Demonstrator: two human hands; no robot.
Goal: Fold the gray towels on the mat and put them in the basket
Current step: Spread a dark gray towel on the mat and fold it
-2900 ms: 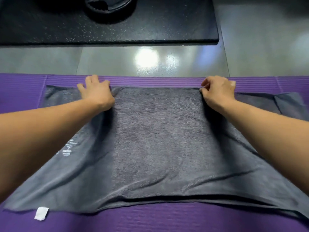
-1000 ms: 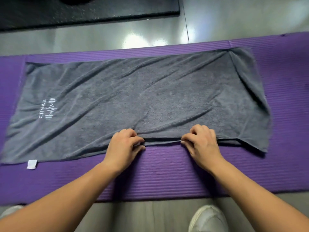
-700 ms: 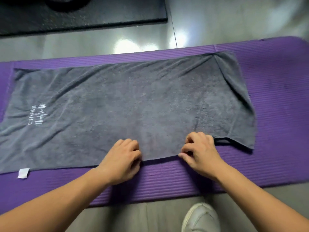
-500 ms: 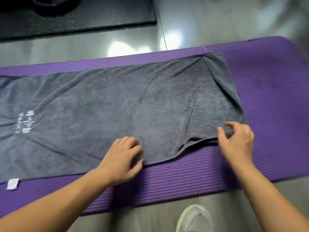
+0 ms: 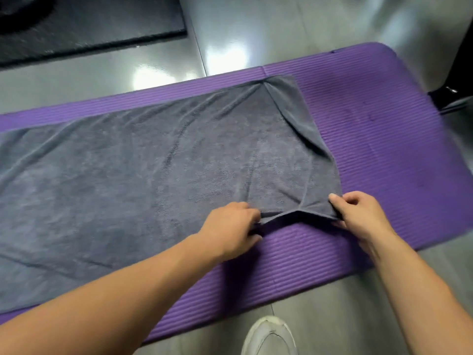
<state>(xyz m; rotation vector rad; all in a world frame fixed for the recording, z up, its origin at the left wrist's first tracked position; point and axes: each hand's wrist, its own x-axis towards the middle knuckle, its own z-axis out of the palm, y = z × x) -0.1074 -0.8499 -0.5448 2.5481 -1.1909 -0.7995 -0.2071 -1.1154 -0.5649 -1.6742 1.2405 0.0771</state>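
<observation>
Two bare hands grip one gray towel (image 5: pixel 153 175), which lies spread lengthwise on the purple mat (image 5: pixel 384 149) and covers most of the mat's width, while the mat's right end stays bare. The towel's left part runs out of view past the mat's left side. Along the towel's right end, toward the mat's far edge, a narrow strip of cloth is turned over on itself.

The left hand (image 5: pixel 230 226) is at the mat's near side with its fingers curled, pinching the towel's near hem. The right hand (image 5: pixel 361 216), also toward the mat's near side and closer to the mat's right end, pinches the towel's near right corner, thumb on top and fingers tucked beneath. Between the two hands the hem is raised off the mat in a low arch, with creases fanning from it.

One pale shoe (image 5: pixel 268 336) is on the gray floor (image 5: pixel 256 26) just off the mat's near edge. Beyond the mat's far edge lies a black speckled slab (image 5: pixel 89 21), and a dark object (image 5: pixel 458 60), too cropped to identify, is past the mat's far right corner.
</observation>
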